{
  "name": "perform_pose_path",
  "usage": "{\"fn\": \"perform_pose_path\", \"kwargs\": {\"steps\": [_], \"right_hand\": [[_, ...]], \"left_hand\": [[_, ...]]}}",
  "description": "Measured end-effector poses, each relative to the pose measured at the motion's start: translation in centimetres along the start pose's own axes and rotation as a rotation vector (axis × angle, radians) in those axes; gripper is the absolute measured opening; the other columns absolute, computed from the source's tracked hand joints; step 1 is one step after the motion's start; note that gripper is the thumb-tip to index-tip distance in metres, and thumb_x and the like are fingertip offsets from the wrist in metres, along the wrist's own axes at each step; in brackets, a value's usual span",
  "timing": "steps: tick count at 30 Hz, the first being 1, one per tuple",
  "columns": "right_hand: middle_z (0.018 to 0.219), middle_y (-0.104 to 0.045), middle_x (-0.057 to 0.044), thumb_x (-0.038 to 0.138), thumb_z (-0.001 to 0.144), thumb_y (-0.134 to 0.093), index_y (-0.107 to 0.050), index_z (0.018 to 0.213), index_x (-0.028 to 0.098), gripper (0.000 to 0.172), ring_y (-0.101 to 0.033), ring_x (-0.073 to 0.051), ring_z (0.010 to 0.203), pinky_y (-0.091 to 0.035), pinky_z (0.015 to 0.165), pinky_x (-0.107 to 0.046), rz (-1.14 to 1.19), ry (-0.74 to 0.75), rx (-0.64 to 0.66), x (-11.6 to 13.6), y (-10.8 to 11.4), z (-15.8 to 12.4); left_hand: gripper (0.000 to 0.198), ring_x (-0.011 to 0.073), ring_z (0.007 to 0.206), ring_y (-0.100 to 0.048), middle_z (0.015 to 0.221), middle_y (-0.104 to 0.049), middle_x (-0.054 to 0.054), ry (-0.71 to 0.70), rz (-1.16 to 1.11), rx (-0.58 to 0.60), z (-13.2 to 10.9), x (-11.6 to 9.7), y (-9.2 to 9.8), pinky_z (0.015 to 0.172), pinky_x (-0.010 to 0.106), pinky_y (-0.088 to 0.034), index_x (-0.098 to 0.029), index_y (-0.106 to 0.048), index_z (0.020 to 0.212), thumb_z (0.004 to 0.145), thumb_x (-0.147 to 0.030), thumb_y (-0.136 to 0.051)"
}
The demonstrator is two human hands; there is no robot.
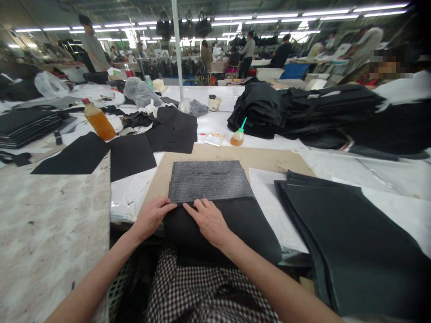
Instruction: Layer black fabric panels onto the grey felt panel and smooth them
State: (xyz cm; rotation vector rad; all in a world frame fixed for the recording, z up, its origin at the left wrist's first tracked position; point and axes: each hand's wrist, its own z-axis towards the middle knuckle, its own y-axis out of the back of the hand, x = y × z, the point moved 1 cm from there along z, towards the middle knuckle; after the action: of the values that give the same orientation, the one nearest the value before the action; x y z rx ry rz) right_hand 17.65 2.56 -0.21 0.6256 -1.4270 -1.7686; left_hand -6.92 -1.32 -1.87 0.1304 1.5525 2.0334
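Note:
A panel of black sheet material (pixel 222 224) lies in front of me, its near end hanging over the table edge towards my lap. Its far part is a grey ribbed-looking textile (pixel 208 179), bordered by a straight folded edge or seam. At the left end of that edge, my left hand (pixel 156 217) pinches the black material between thumb and fingers. Close beside it, my right hand (pixel 210 222) rests on the panel with fingers apart, the fingertips pressing along the same edge. The underside of the panel is hidden.
A beige board (pixel 279 161) lies beneath the panel. Black sheets (pixel 350 233) are stacked at right, with dark piles (pixel 323 107) behind. A small glue bottle (pixel 237 138), a bottle of amber liquid (pixel 99 120) and loose black pieces (pixel 131 154) lie beyond. People work farther back.

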Motion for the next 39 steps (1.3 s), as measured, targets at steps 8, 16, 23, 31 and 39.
{"fn": "perform_pose_path", "kwargs": {"steps": [8, 16, 23, 31, 39], "right_hand": [[0.108, -0.055, -0.009, 0.012, 0.096, -0.049, -0.051, 0.140, 0.024, 0.046, -0.046, -0.024, 0.095, -0.041, 0.082, -0.038, -0.041, 0.001, 0.013, 0.3, 0.1, 0.2], [0.107, -0.055, -0.009, 0.013, 0.096, -0.049, -0.052, 0.138, 0.022, 0.043, -0.046, -0.025, 0.095, -0.041, 0.082, -0.038, -0.039, -0.008, -0.016, 0.4, 0.2, 0.1], [0.106, -0.056, -0.009, 0.013, 0.095, -0.050, -0.053, 0.135, 0.021, 0.040, -0.047, -0.025, 0.094, -0.041, 0.080, -0.039, -0.016, -0.011, -0.063, 0.5, 0.1, -0.1], [0.108, -0.055, -0.009, 0.013, 0.096, -0.048, -0.053, 0.131, 0.016, 0.036, -0.047, -0.024, 0.100, -0.045, 0.085, -0.037, -0.025, -0.063, -0.041, -3.6, 1.3, -3.5], [0.114, -0.057, -0.009, 0.004, 0.094, -0.044, -0.055, 0.134, 0.018, 0.043, -0.048, -0.022, 0.107, -0.046, 0.092, -0.034, -0.080, -0.385, -0.047, -13.2, 3.5, -12.5]], "left_hand": [[0.039, 0.0232, 0.103, -0.053, 0.115, -0.058, 0.010, -0.103, 0.208, 0.101, -0.2, -0.9, 1.0, 0.091, 0.041, -0.049, -0.020, -0.054, 0.134, 0.096, -0.012, -0.049], [0.041, 0.0246, 0.103, -0.054, 0.116, -0.060, 0.011, -0.087, 0.325, 0.159, -1.5, -0.6, 2.5, 0.091, 0.040, -0.047, -0.018, -0.055, 0.133, 0.093, -0.011, -0.053], [0.033, 0.0242, 0.107, -0.054, 0.121, -0.060, 0.010, 0.095, 0.309, -0.016, -1.0, -3.1, 2.6, 0.092, 0.040, -0.045, -0.019, -0.061, 0.122, 0.096, -0.009, -0.043], [0.029, 0.0272, 0.106, -0.057, 0.116, -0.064, 0.010, 0.012, 0.391, -0.031, 1.0, -4.5, -1.9, 0.093, 0.042, -0.044, -0.022, -0.061, 0.124, 0.100, -0.028, -0.045], [0.037, 0.0289, 0.104, -0.058, 0.109, -0.065, 0.008, 0.105, 0.325, 0.008, 1.2, -3.5, -1.4, 0.090, 0.044, -0.042, -0.024, -0.060, 0.122, 0.099, -0.049, -0.045]]}}
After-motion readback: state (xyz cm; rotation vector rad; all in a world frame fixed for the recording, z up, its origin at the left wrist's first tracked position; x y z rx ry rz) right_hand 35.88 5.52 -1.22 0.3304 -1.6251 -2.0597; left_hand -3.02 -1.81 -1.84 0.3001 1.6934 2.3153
